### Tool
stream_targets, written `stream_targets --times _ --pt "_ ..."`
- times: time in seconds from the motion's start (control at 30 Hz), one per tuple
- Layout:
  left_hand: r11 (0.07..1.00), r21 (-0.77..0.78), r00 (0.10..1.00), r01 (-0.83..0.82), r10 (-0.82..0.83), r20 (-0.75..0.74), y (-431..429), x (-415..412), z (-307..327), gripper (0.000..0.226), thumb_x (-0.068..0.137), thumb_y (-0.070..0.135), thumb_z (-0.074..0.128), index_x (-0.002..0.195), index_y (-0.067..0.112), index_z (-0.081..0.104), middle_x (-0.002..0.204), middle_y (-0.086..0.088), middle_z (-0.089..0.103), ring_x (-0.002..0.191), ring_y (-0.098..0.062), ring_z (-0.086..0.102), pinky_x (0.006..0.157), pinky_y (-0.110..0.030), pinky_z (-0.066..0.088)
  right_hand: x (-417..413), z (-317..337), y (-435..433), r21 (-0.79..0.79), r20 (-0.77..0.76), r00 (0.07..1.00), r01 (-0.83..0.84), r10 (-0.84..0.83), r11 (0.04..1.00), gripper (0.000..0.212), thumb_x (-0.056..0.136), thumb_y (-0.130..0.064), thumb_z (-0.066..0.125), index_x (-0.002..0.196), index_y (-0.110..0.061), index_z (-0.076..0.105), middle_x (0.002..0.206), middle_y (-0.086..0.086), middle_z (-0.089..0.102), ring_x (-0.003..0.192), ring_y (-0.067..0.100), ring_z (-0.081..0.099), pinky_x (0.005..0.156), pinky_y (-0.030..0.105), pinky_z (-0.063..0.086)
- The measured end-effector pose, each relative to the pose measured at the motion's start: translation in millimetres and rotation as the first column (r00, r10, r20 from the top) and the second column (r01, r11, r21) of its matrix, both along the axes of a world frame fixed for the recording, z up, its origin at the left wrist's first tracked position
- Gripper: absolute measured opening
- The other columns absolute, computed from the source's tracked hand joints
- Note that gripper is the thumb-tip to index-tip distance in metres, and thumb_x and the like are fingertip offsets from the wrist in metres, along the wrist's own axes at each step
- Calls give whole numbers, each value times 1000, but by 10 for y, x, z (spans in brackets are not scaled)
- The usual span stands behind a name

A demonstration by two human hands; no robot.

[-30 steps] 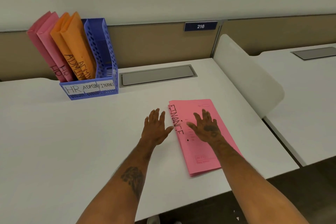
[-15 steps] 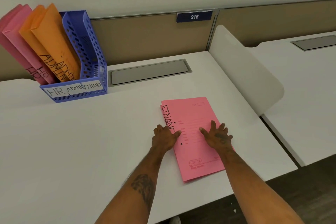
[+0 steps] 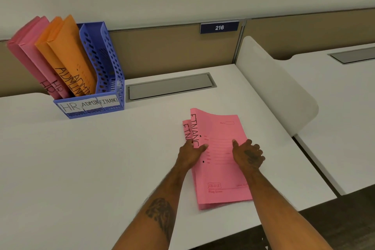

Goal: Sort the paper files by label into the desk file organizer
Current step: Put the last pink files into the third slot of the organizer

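Two pink files marked FINANCE lie stacked on the white desk. The top pink file (image 3: 220, 166) has its left edge lifted, showing the lower pink file (image 3: 186, 128) beneath. My left hand (image 3: 190, 153) pinches that lifted left edge. My right hand (image 3: 248, 154) grips the top file's right edge. At the back left stands a blue file organizer (image 3: 105, 79) with slots labelled HR, ADMIN and FINANCE. Two pink HR files (image 3: 34, 55) and two orange ADMIN files (image 3: 67, 53) lean in it; the FINANCE slot holds nothing.
A grey cable hatch (image 3: 170, 86) is set into the desk behind the files. A white curved divider (image 3: 274, 91) separates this desk from the neighbouring one on the right. A tan partition with a sign reading 216 (image 3: 219, 27) runs along the back.
Both hands came down onto the pink stack and closed on the top file's edges. Its left edge has lifted, uncovering a second FINANCE file.
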State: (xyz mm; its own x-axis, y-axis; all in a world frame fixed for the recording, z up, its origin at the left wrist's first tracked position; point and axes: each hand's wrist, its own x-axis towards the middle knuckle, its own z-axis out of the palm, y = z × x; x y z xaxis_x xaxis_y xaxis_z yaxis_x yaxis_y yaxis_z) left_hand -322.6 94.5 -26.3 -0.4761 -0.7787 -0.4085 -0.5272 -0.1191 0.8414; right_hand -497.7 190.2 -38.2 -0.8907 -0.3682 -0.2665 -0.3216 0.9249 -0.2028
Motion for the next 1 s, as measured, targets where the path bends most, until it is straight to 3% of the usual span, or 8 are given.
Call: stream_targets --times 0.13,0.27,0.43,0.53,0.67,0.83,0.9,1.0 --pt "988 78 964 -130 144 -223 36 -22 204 62 79 30 79 129 22 44 121 3 65 105 -20 66 94 -43 55 7 180 -52 -88 -57 998 -13 8 996 67 93 -62 33 131 -8 47 126 17 54 114 35 53 98 46 38" --pt "977 -8 946 -211 203 -252 -49 14 477 45 78 19 76 116 21 52 115 1 69 98 -19 68 88 -43 58 61 437 -171 -202 -72 994 -99 86 974 66 94 -61 33 133 -9 44 129 17 52 116 36 51 98 46 39" --pt "938 -103 909 -330 287 -301 -187 298 846 30 77 20 74 99 30 56 103 6 70 92 -19 70 84 -45 59 266 836 -488 -317 -53 971 -240 235 918 68 94 -62 33 138 -11 41 133 17 50 118 35 52 97 46 44" --pt "885 -204 885 -418 346 -312 -249 530 1069 30 83 16 71 107 22 56 109 2 69 93 -20 68 84 -42 59 547 1198 -775 -436 -31 919 -366 393 822 65 95 -59 40 141 -14 42 137 14 52 120 33 54 94 44 47" --pt "787 -397 877 -472 374 -302 -350 946 1275 30 88 17 67 116 14 56 110 -1 70 85 -17 67 75 -31 58 1138 1818 -1169 -612 -51 809 -488 585 622 61 93 -59 46 139 -19 46 133 10 58 116 28 57 94 42 50" --pt "684 -527 858 -505 461 -224 -574 1515 1397 28 91 19 62 117 13 54 117 -4 69 80 -20 65 71 -33 58 2013 2608 -1626 -680 -178 671 -612 719 403 67 88 -63 50 142 -27 35 136 12 52 117 28 54 90 42 49" --pt "647 -571 850 -505 486 -202 -654 1754 1415 27 90 20 63 114 16 51 116 -4 69 83 -24 67 75 -41 60 2337 2863 -1767 -665 -202 623 -654 756 361 67 88 -64 50 141 -26 34 133 10 53 108 25 55 82 36 45" --pt "609 -606 839 -512 506 -200 -777 2105 1441 25 91 21 62 112 16 49 110 -4 68 81 -23 64 75 -42 59 2760 3108 -1972 -613 -197 582 -701 789 364 63 90 -63 48 134 -20 35 121 9 56 93 21 54 72 34 43"
